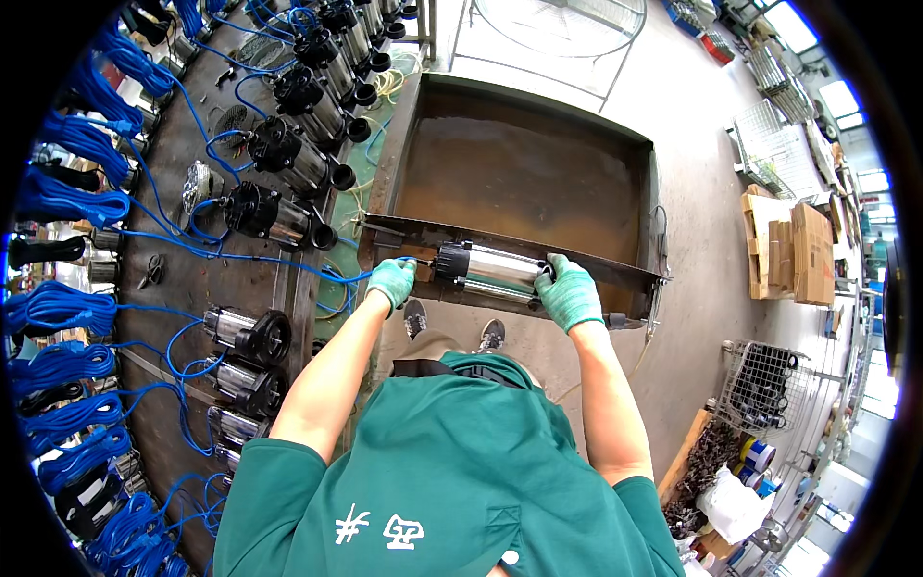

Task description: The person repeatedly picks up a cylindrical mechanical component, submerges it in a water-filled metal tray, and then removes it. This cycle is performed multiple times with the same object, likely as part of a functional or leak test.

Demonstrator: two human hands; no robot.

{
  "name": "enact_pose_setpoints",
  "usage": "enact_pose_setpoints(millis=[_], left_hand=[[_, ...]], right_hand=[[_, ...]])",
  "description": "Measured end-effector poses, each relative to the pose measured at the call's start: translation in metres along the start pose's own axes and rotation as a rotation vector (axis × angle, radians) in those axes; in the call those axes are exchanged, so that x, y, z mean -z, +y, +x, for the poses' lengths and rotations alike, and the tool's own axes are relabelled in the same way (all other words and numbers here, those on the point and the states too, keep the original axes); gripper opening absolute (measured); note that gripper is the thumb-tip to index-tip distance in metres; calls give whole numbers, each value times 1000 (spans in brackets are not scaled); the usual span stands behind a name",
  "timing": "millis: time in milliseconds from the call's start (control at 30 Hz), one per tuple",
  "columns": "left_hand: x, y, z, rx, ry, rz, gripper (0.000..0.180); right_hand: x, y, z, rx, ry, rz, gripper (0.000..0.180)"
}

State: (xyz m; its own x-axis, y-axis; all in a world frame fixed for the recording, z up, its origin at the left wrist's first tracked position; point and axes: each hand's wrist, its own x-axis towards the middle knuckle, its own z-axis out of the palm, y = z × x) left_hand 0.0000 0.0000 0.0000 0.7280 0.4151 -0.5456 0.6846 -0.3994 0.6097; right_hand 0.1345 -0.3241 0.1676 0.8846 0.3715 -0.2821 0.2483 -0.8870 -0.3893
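A submersible pump [500, 269] with a steel cylinder body and a black end cap lies crosswise in front of me, along the near ledge of a metal tank [636, 207]. My right hand [569, 293], in a green knit glove, is closed around the pump's right end. Gloved the same way, my left hand [391, 282] is just left of the black cap, its fingers closed on the blue cable [332, 275] that runs in from the left bench. The exact grip on the cable is partly hidden by the glove. Murky brown water [519, 173] stands in the tank.
On the left, a dark workbench [159, 317] carries several similar pumps [279, 216] and coiled blue cables [62, 308]. A round wire guard [567, 24] stands beyond the tank. Cardboard boxes [812, 252] and a wire basket [764, 385] are at the right. My shoes [491, 335] are below the ledge.
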Motion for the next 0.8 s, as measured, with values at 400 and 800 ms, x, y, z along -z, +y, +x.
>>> enact_pose_setpoints(millis=[400, 800], left_hand=[[-24, 62, -61, -359, 212, -26, 66], [-30, 95, -75, -273, 200, -165, 65]], right_hand=[[1, 1, -12, -14, 76, 88, 49], [-70, 273, -86, -820, 647, 514, 51]])
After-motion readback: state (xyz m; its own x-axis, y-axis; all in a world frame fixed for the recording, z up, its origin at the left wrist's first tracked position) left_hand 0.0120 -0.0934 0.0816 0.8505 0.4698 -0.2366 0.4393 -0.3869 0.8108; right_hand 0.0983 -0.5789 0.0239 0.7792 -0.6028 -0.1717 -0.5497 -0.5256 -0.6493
